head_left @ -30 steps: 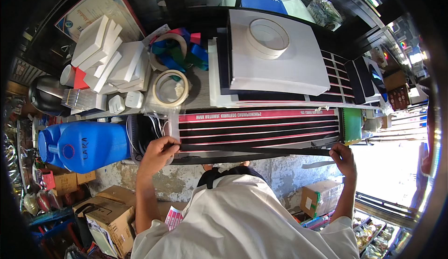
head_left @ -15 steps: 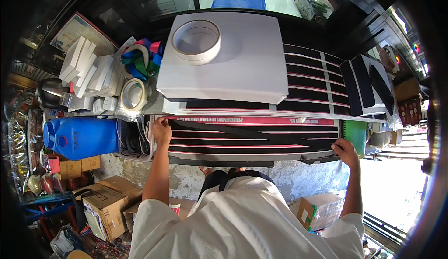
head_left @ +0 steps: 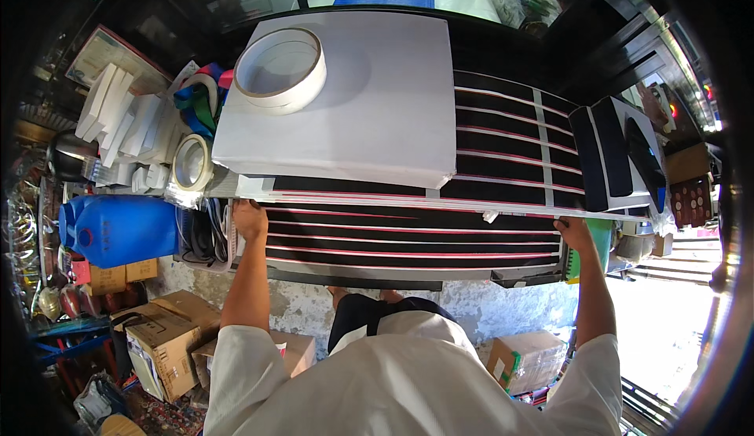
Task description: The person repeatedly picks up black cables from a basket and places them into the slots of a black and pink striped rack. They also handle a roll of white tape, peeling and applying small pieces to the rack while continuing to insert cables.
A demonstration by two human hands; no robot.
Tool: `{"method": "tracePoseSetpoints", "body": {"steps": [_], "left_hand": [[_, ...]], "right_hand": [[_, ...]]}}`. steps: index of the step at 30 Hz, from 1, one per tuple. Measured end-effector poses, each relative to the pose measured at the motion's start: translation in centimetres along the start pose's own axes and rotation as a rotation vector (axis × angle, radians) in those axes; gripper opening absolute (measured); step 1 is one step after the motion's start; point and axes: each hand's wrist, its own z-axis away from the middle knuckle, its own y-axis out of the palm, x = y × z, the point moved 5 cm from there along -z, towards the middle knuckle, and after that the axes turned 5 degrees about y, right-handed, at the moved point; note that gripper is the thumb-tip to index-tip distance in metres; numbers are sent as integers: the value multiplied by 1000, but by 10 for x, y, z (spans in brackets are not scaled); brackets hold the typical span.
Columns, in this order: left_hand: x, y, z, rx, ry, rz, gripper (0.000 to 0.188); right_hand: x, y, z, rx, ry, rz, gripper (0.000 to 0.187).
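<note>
Right hand [head_left: 574, 232] shifted up striped sheet [head_left: 408, 241], nearly level with left hand [head_left: 250, 220], both grips unclear

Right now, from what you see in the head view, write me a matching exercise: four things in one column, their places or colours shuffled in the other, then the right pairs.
Things
1. Left hand
2. Large tape roll
3. Right hand
4. Plastic jug

Places or colours
A. At the right end of the lower striped panel, next to the green object
B. Blue
C. At the left end of the lower striped panel
D. On top of the white box

Right pairs: 1-C, 2-D, 3-A, 4-B
</note>
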Motion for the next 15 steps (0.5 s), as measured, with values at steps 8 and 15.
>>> {"method": "tracePoseSetpoints", "body": {"steps": [8,15], "left_hand": [[20,18,-1,93,-18,-86,39],[24,16,-3,31,29,-115,41]], "right_hand": [[-42,32,-38,-284,-143,111,34],[-59,47,-52,-208,335,269,38]]}}
